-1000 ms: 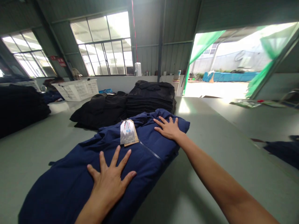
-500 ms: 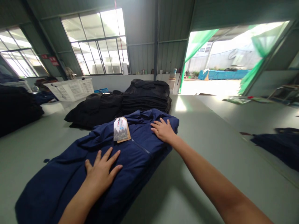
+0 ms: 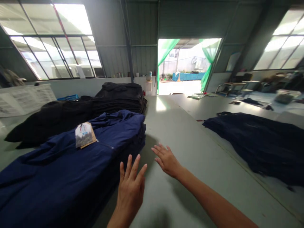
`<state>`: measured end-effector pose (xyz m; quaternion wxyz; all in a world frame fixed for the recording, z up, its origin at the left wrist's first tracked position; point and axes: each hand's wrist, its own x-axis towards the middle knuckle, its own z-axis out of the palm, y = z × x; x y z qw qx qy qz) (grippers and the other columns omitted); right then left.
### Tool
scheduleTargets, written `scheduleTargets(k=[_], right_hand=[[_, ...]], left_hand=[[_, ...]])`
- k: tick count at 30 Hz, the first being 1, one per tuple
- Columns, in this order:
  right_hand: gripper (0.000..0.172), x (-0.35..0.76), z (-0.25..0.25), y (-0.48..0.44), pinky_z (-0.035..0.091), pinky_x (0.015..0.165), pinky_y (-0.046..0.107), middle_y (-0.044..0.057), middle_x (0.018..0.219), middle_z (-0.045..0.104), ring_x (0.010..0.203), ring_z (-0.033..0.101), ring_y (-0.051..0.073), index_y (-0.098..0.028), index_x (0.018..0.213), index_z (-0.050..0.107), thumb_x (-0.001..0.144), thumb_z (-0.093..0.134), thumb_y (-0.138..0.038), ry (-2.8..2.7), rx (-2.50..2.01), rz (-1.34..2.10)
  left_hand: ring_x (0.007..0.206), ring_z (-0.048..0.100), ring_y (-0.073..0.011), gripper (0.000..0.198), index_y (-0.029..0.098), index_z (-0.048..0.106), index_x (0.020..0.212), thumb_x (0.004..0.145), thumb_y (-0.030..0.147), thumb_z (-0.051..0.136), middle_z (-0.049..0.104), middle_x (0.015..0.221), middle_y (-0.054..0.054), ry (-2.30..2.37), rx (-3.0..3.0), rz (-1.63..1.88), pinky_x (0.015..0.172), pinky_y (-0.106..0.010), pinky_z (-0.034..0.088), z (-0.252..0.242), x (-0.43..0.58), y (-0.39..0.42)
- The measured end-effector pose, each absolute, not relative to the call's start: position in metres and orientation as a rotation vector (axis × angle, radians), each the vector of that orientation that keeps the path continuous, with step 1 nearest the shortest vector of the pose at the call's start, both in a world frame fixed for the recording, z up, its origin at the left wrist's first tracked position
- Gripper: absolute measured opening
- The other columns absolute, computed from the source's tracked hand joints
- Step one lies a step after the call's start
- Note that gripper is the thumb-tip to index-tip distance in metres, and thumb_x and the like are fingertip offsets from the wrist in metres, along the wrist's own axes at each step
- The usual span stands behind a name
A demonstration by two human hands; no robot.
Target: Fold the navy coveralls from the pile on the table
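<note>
A pile of folded navy jackets (image 3: 71,167) lies on the left of the pale table (image 3: 175,136). On the top jacket rests a paper hang tag (image 3: 85,135) near a chest zip. My left hand (image 3: 131,182) is raised just right of the pile's front side, fingers spread and holding nothing. Over the bare tabletop, right of the pile, my right hand (image 3: 167,160) hovers open with its fingers stretched out. Neither hand grips any cloth. Farther right, a second heap of dark navy garments (image 3: 256,139) is spread on the table.
Behind the navy pile stands a stack of black garments (image 3: 121,96), with looser black clothing (image 3: 54,117) to its left. A white plastic basket (image 3: 26,98) is at the far left. Beyond the table is a doorway with green curtains (image 3: 207,66).
Both hands have lifted off the top navy jacket and moved right, past the pile's edge. My view has turned right, bringing more of the second navy heap into sight.
</note>
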<state>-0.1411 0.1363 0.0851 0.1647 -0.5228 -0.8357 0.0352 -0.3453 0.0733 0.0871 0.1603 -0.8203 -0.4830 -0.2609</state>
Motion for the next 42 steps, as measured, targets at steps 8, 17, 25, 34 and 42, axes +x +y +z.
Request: scheduleTargets(k=[8, 17, 25, 34, 42], right_hand=[[0.049, -0.029, 0.036, 0.079, 0.017, 0.104, 0.053, 0.005, 0.138, 0.038, 0.132, 0.021, 0.022, -0.026, 0.133, 0.035, 0.084, 0.037, -0.024, -2.299, -1.75, 0.309], [0.05, 0.123, 0.021, 0.029, 0.016, 0.105, 0.052, 0.003, 0.139, 0.037, 0.132, 0.021, 0.022, -0.027, 0.133, 0.035, 0.083, 0.035, -0.022, -2.153, -1.971, 0.492], [0.048, 0.244, 0.02, 0.0, 0.014, 0.106, 0.051, 0.003, 0.138, 0.038, 0.132, 0.021, 0.023, -0.026, 0.133, 0.036, 0.084, 0.033, -0.025, -2.025, -2.067, 0.483], [0.049, 0.311, 0.013, -0.016, 0.017, 0.104, 0.053, 0.005, 0.138, 0.038, 0.131, 0.021, 0.024, -0.023, 0.133, 0.036, 0.084, 0.031, -0.025, -1.882, -2.152, 0.473], [0.05, 0.36, 0.012, -0.036, 0.016, 0.104, 0.051, 0.003, 0.139, 0.038, 0.131, 0.021, 0.022, -0.026, 0.134, 0.033, 0.084, 0.031, -0.027, -1.707, -2.34, 0.431]], left_hand=[[0.133, 0.018, -0.0271, 0.044, 0.024, 0.05, 0.121, 0.08, 0.012, 0.042, 0.043, 0.135, -0.007, -1.331, -2.548, -0.779, 0.099, -0.055, 0.033, 0.018, -0.24, 0.056], [0.13, 0.027, -0.026, 0.043, 0.024, 0.049, 0.123, 0.082, 0.015, 0.039, 0.047, 0.132, -0.008, -1.354, -2.668, -0.747, 0.097, -0.053, 0.037, -0.03, -0.088, 0.044], [0.13, 0.028, -0.0246, 0.043, 0.024, 0.05, 0.121, 0.082, 0.012, 0.037, 0.048, 0.132, -0.006, -1.296, -2.785, -0.745, 0.099, -0.051, 0.035, -0.041, 0.04, 0.035], [0.13, 0.029, -0.0231, 0.043, 0.026, 0.052, 0.119, 0.081, 0.013, 0.038, 0.048, 0.131, -0.006, -1.21, -2.929, -0.704, 0.1, -0.05, 0.034, -0.048, 0.107, 0.045], [0.13, 0.029, -0.0236, 0.044, 0.025, 0.05, 0.121, 0.081, 0.013, 0.038, 0.047, 0.132, -0.006, -0.999, -3.1, -0.687, 0.1, -0.05, 0.034, -0.058, 0.174, 0.058]])
